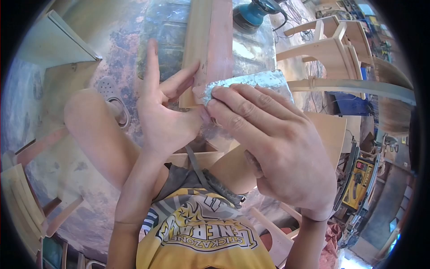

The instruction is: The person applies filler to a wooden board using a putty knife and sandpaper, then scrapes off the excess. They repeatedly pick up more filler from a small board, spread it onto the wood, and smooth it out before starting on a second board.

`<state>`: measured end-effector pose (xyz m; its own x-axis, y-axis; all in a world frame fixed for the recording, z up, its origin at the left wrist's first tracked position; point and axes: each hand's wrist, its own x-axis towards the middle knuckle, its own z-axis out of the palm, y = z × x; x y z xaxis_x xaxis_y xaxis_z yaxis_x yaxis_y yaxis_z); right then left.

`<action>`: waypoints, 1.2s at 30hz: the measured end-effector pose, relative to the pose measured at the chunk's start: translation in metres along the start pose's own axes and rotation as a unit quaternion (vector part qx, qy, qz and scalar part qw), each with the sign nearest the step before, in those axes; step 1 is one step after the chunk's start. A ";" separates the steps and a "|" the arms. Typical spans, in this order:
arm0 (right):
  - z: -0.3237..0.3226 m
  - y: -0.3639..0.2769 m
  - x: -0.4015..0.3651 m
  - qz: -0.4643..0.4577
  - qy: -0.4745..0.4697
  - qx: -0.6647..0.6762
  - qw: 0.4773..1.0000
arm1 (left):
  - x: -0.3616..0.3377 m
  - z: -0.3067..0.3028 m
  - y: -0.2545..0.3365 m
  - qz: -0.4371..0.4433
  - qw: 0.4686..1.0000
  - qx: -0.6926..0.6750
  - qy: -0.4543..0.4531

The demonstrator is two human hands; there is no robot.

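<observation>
My right hand [280,139] is closed on a flat blue plate [264,80], fingers laid over its face, at the near end of a wooden board [197,45]. My left hand [168,119] is open, index finger extended, the other fingers bent toward the board and the thumb beside the plate; whether the thumb touches it, I cannot tell. The board lies lengthwise on the table [165,31], with a blue power sander [250,17] to its right
</observation>
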<state>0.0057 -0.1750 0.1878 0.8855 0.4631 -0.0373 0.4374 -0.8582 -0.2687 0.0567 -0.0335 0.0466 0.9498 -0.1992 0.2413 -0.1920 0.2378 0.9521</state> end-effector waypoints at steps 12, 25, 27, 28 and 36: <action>-0.016 0.028 -0.049 -0.045 0.042 0.212 0.975 | -0.002 0.001 -0.008 0.021 0.999 0.001 0.024; 0.086 0.059 -0.074 0.117 0.285 0.911 0.276 | -0.035 0.023 0.036 0.138 0.964 0.039 -0.225; 0.094 0.059 -0.076 0.146 0.293 0.919 0.218 | -0.029 0.029 0.035 0.186 0.948 0.111 -0.234; 0.098 0.060 -0.077 0.140 0.285 0.928 0.194 | -0.024 0.025 0.035 0.212 0.934 0.153 -0.242; 0.098 0.068 -0.088 0.134 0.279 0.937 0.161 | -0.026 0.014 0.036 0.255 0.895 0.285 -0.228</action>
<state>-0.0576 -0.2521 0.0788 0.9382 -0.0757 -0.3378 0.0194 0.9858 -0.1670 0.0215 -0.0335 0.0775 0.5281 -0.6005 0.6005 -0.7906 -0.0897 0.6057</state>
